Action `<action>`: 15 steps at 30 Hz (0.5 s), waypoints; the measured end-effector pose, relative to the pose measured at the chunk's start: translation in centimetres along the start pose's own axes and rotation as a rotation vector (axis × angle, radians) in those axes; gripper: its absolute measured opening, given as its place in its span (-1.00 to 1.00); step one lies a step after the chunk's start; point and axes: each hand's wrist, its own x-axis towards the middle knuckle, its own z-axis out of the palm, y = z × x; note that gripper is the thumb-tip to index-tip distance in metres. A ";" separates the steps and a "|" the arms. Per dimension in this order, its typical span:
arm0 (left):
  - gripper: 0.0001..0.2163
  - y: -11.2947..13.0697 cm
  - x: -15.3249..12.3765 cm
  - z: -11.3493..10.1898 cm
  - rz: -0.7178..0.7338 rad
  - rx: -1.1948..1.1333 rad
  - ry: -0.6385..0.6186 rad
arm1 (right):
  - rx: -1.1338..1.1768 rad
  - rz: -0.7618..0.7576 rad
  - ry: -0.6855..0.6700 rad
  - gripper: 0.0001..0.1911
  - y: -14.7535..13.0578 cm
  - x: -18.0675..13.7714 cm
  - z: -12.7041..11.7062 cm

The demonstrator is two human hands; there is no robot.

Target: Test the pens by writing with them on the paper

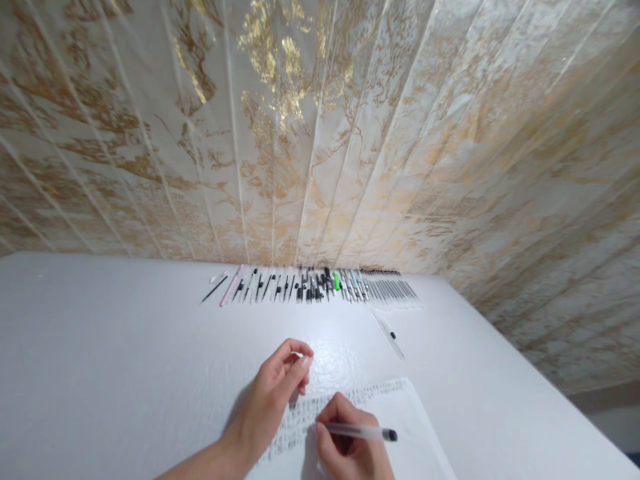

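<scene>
My right hand (353, 440) grips a pen (357, 431) with a translucent barrel and a black end, its tip toward the left. Under it lies a white sheet of paper (415, 427), its upper and left parts covered with rows of dark handwriting. My left hand (280, 387) rests at the sheet's upper left, fingers curled and thumb pressed toward them. Whatever may be between those fingers is hidden. A small dark patch shows just below them, too unclear to name. The pen's tip is covered by my right fingers.
Along the wall, a row of pens and pen parts (260, 287) lies on the white table (125, 347), with a green piece (337, 281) among them. Several thin refills (395, 289) are lined up at its right. A clear pen barrel (389, 335) lies apart, nearer the paper.
</scene>
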 end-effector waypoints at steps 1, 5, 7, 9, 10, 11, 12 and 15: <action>-0.70 -0.1 0.0 0.0 0.000 -0.006 0.002 | 0.006 0.002 -0.007 -0.83 -0.1 0.0 0.0; -0.71 -0.3 0.1 -0.1 -0.004 -0.005 -0.001 | 0.001 -0.001 -0.012 -0.83 -0.3 0.0 0.0; -0.71 -0.3 0.0 -0.1 -0.011 0.001 0.003 | -0.005 -0.007 0.001 -0.83 -0.4 0.0 0.1; -0.71 -0.2 0.0 0.0 -0.015 0.006 0.006 | -0.021 -0.002 0.008 -0.83 -0.3 0.0 0.1; -0.70 -0.1 0.0 0.1 -0.015 0.010 0.009 | -0.031 0.000 0.011 -0.84 -0.3 0.0 0.1; -0.70 0.0 -0.1 0.1 -0.014 0.013 0.010 | -0.040 0.000 0.013 -0.84 -0.2 -0.1 0.1; -0.70 0.1 -0.1 0.1 -0.012 0.016 0.010 | -0.047 -0.002 0.016 -0.84 -0.1 -0.1 0.1; -0.71 0.1 -0.2 0.1 -0.012 0.027 0.006 | -0.044 0.000 0.013 -0.84 0.0 -0.1 0.2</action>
